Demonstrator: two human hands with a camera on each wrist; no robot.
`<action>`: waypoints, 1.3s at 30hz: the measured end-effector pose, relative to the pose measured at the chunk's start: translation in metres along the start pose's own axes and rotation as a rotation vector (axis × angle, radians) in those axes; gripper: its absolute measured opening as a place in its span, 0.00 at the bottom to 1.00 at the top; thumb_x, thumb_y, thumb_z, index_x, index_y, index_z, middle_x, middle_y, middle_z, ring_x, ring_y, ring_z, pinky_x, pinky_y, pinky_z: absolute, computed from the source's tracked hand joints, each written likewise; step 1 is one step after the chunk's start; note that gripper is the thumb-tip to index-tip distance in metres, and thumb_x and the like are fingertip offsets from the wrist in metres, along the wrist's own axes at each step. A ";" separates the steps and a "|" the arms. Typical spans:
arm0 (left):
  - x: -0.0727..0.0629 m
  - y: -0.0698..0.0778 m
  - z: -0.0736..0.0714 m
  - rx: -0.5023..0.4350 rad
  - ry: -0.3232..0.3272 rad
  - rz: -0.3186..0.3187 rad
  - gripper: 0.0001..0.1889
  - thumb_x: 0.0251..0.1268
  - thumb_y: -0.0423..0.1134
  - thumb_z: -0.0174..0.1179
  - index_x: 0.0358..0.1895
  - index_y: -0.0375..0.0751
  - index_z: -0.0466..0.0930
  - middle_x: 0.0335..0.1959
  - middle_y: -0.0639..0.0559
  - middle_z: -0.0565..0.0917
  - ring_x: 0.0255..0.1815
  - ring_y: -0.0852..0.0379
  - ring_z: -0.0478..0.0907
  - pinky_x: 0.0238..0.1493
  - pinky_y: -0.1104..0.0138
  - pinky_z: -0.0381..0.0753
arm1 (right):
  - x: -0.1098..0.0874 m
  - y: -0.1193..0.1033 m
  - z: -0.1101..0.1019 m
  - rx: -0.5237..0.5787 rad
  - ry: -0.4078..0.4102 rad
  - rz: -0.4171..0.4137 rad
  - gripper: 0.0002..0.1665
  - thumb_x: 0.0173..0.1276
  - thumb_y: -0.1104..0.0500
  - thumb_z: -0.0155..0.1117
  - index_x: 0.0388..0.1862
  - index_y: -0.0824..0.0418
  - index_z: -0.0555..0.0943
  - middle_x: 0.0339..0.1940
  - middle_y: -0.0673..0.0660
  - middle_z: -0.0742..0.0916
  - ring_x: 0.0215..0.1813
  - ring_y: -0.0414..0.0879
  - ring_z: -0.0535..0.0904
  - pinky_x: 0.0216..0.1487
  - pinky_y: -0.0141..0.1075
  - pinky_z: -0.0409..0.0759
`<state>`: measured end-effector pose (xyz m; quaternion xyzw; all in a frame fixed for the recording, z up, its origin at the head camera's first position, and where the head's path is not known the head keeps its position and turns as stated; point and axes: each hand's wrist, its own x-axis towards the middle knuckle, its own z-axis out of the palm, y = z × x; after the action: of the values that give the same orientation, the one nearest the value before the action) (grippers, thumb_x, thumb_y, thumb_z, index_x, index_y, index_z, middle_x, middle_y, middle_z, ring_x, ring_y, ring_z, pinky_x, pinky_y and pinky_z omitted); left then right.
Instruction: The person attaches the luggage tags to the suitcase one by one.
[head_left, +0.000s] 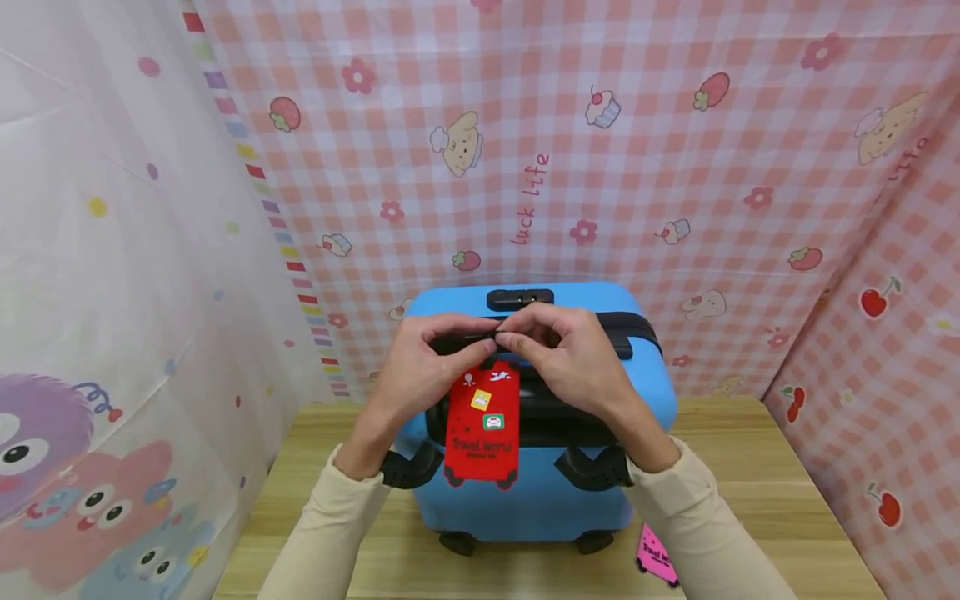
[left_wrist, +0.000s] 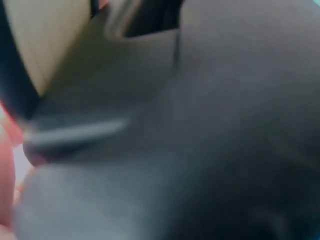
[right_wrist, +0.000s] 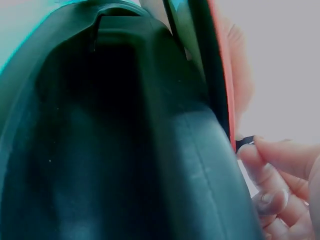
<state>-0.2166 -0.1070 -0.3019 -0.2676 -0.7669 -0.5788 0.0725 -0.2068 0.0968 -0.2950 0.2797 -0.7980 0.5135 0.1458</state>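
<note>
A red luggage tag [head_left: 482, 450] shaped like a suitcase hangs in front of the black side handle [head_left: 547, 412] of a blue suitcase [head_left: 525, 492]. Above the tag, my left hand [head_left: 427, 362] pinches its black strap [right_wrist: 244, 143] between thumb and fingers. Close beside it, my right hand [head_left: 573, 354] pinches the strap too, with the fingertips of both hands almost meeting. In the right wrist view, the tag appears edge-on beside the dark handle. Dark surface fills most of the left wrist view, blurred, with a bit of hand at its left edge.
A pink luggage tag [head_left: 656, 557] lies on the wooden table [head_left: 735, 467], near my right forearm. The suitcase has a combination lock [head_left: 520, 298] at its back edge and small black wheels [head_left: 456, 543] toward me. A checked curtain [head_left: 645, 167] hangs behind it.
</note>
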 end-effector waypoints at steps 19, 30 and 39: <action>0.001 0.001 0.000 0.036 0.004 -0.059 0.12 0.63 0.35 0.66 0.49 0.42 0.89 0.47 0.49 0.88 0.46 0.53 0.83 0.41 0.60 0.86 | 0.000 0.003 0.001 0.016 -0.005 -0.080 0.04 0.68 0.61 0.68 0.40 0.56 0.87 0.26 0.51 0.83 0.23 0.45 0.71 0.25 0.34 0.70; -0.002 0.000 -0.004 0.022 0.032 -0.047 0.11 0.63 0.36 0.67 0.49 0.41 0.89 0.46 0.49 0.88 0.46 0.54 0.84 0.41 0.62 0.86 | 0.005 -0.003 0.009 0.023 0.005 -0.234 0.05 0.67 0.64 0.68 0.40 0.59 0.87 0.31 0.49 0.83 0.24 0.42 0.71 0.26 0.34 0.71; -0.002 0.000 -0.005 0.031 0.036 -0.082 0.12 0.63 0.38 0.68 0.49 0.42 0.89 0.44 0.49 0.89 0.44 0.54 0.84 0.42 0.63 0.86 | 0.004 -0.008 0.010 0.001 0.021 -0.321 0.05 0.65 0.66 0.68 0.39 0.61 0.87 0.33 0.50 0.85 0.32 0.39 0.76 0.36 0.34 0.76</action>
<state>-0.2162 -0.1120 -0.3009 -0.2246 -0.7846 -0.5741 0.0666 -0.2045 0.0841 -0.2909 0.3985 -0.7413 0.4867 0.2341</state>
